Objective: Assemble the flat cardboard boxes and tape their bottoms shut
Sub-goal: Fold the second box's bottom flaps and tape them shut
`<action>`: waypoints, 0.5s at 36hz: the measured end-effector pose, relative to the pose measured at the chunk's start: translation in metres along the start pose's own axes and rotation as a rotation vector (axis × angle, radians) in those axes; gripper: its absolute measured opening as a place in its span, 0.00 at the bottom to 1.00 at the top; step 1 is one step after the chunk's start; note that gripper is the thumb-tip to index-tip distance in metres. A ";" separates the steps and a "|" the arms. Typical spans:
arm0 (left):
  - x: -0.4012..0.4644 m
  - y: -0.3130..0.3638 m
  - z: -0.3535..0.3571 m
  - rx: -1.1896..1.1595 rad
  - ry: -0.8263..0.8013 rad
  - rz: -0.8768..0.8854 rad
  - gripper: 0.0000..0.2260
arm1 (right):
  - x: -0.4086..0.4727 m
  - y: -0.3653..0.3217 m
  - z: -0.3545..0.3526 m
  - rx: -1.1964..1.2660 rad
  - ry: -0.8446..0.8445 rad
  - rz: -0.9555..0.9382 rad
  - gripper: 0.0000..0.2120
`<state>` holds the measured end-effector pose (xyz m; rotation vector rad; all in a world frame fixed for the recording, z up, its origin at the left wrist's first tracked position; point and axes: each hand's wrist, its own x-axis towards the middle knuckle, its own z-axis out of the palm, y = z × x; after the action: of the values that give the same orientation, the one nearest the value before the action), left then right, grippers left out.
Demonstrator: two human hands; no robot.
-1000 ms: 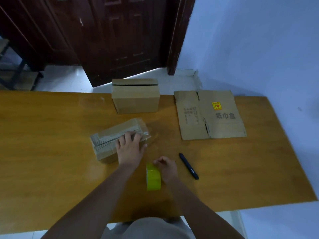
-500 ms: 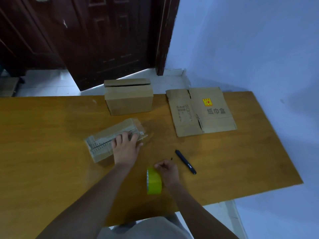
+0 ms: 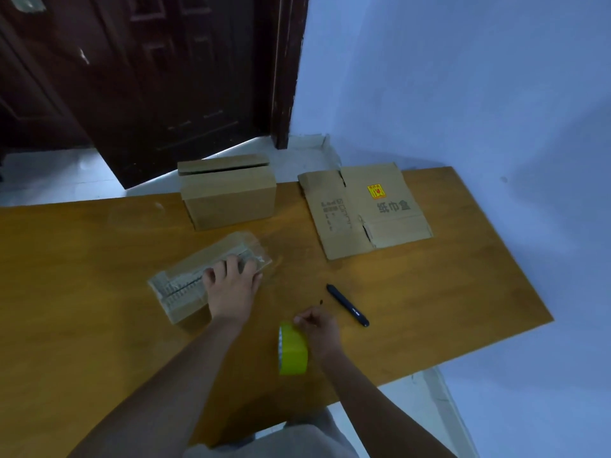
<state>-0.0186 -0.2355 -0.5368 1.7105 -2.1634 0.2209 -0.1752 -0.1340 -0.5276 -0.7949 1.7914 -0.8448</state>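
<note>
- Wooden table (image 3: 99, 325) fills our view from the near edge to a pale blue wall (image 3: 463, 77) on the right and a dark door (image 3: 148, 77) behind.
- Nearest to us, our right hand (image 3: 319, 332) is beside the green tape roll (image 3: 292, 348), which stands on its edge on the table; the fingers are curled with the tips drawn together at the roll's far upper side, but we cannot tell whether they pinch a tape end or only touch the roll.
- Just right of that hand and beyond it, a black pen (image 3: 347, 305) lies slantwise on the table, apart from the hand.
- Our left hand (image 3: 231, 285) lies palm down with the fingers fairly straight and spread, pressing on the right part of the taped box (image 3: 185, 285), holding nothing.
- That box lies bottom up and askew on the table, left of the tape roll and well apart from it; clear tape shines along its seam and over its ends.
- Farther off, an assembled box (image 3: 228, 200) stands near the table's back edge, one flap raised at its rear.
- To its right, a flat box (image 3: 363, 213) lies unfolded on the table, with a yellow label (image 3: 376, 191) and printed characters, well apart from both hands.
</note>
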 end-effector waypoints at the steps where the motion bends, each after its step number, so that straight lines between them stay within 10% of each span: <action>1: 0.000 0.000 0.001 0.012 -0.003 0.005 0.14 | 0.000 0.000 0.001 0.012 0.003 0.006 0.11; 18: 0.005 -0.024 -0.017 0.016 -0.161 0.135 0.25 | 0.012 -0.013 -0.003 0.010 0.025 0.106 0.12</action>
<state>0.0067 -0.2399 -0.5222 1.6428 -2.4028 0.1403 -0.1802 -0.1499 -0.5218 -0.6794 1.8332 -0.7971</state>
